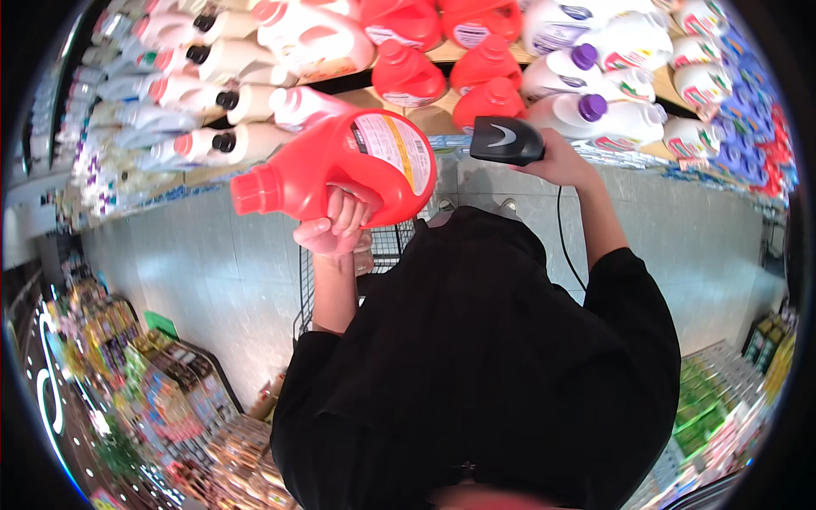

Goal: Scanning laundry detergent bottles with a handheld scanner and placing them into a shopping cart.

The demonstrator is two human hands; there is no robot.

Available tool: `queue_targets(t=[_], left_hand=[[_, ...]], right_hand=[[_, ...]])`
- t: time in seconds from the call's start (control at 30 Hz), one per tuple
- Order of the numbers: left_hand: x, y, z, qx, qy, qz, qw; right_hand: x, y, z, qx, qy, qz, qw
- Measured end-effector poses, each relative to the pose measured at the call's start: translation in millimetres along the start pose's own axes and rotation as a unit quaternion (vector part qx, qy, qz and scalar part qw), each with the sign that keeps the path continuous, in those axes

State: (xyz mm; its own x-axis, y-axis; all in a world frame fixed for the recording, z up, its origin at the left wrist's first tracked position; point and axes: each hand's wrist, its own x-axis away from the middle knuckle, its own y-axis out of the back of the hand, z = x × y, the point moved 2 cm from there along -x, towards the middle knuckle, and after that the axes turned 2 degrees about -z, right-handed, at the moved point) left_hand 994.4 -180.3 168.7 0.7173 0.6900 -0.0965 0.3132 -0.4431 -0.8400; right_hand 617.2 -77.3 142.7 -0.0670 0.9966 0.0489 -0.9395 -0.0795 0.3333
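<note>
My left hand [338,223] is closed around the handle of a large red plastic detergent bottle [299,172]. The bottle lies tilted on its side in the air, its red cap to the left and its printed back label with a barcode turned up. In my right hand [558,162] is a black handheld barcode scanner [507,141], its head pointing left towards the bottle but apart from it. A black cable [562,236] hangs down from the scanner hand. Similar red bottles [408,73] stand on the shelf beyond.
White bottles with purple caps [567,115] stand at the shelf's right, cream bottles with black caps [255,140] at its left. A wire shopping cart [389,239] is below my left arm. Behind me are stacked goods [172,395] and green crates [701,401]. Grey floor tiles [191,255] lie around.
</note>
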Motion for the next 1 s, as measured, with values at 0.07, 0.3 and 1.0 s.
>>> queue_targets(t=[0.07, 0.3, 1.0], left_hand=[[-24, -19, -1, -0.032, 0.014, 0.044, 0.998], [-66, -45, 11, -0.077, 0.068, 0.090, 0.991], [-132, 129, 134, -0.133, 0.033, -0.276, 0.951]], right_hand=[[8, 20, 1, 0.007, 0.014, -0.004, 1.000], [15, 46, -9, 0.009, 0.066, 0.001, 0.998], [84, 27, -56, -0.091, -0.154, -0.108, 0.978]])
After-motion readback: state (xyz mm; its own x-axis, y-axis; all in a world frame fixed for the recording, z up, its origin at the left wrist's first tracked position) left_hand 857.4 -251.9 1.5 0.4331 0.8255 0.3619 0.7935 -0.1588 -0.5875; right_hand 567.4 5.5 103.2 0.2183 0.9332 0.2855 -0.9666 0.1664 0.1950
